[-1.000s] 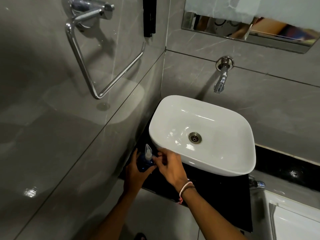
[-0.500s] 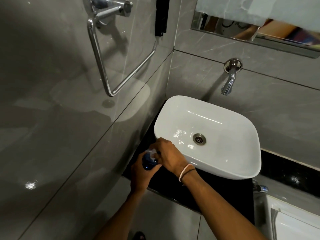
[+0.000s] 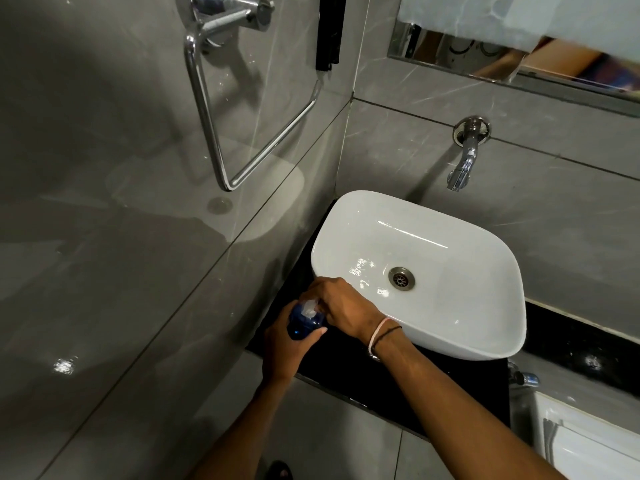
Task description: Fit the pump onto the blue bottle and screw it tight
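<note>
The blue bottle (image 3: 303, 325) stands upright at the left end of the black counter (image 3: 433, 386), just left of the white basin. My left hand (image 3: 285, 348) wraps around its body from the near side. A clear white pump (image 3: 309, 307) sits on the bottle's neck. My right hand (image 3: 341, 308) reaches over from the right, fingers closed on the pump, hiding most of it. A pale band and a dark thread circle my right wrist.
The white basin (image 3: 485, 334) fills the counter to the right, with a metal drain (image 3: 401, 278). A chrome tap (image 3: 462, 166) juts from the back wall. On the left tiled wall hangs a chrome towel ring (image 3: 221, 133). A mirror (image 3: 519, 64) is above.
My right hand moved from beside the pump onto it and closed over its top. The view has shifted slightly left and closer. The left hand keeps its hold on the bottle.
</note>
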A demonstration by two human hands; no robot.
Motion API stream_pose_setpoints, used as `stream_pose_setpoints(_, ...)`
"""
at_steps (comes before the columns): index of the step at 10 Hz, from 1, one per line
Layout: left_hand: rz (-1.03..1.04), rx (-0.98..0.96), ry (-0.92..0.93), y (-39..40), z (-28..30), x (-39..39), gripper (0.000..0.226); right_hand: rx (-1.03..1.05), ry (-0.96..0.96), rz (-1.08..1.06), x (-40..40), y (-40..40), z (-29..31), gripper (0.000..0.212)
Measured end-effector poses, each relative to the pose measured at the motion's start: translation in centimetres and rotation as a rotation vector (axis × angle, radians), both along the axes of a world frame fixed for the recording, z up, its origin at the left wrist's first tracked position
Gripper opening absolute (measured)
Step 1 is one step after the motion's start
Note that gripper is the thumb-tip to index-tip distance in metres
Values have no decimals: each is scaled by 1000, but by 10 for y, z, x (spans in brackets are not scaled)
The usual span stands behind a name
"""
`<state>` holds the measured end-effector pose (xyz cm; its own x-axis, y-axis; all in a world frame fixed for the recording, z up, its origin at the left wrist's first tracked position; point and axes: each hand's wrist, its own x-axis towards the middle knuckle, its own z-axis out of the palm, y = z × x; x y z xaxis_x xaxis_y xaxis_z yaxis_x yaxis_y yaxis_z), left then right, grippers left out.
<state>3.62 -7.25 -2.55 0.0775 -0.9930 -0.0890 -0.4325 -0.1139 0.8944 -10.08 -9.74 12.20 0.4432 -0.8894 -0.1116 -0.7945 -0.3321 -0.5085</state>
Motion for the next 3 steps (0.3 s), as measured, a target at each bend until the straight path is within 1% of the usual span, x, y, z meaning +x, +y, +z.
stream_pose_setpoints(1, -7, 6, -17, -1, -3, -1, 81, 2, -24, 9, 1, -1, 0, 31)
stream_pose_setpoints(2, -21, -3, -29, -2, -1, -2, 88, -2, -31, 27, 0, 2, -1, 38)
stream_pose_setpoints(3, -47, -20, -19, 1, 6, -2, 107, -20, 2, -25, -10, 1, 0, 55)
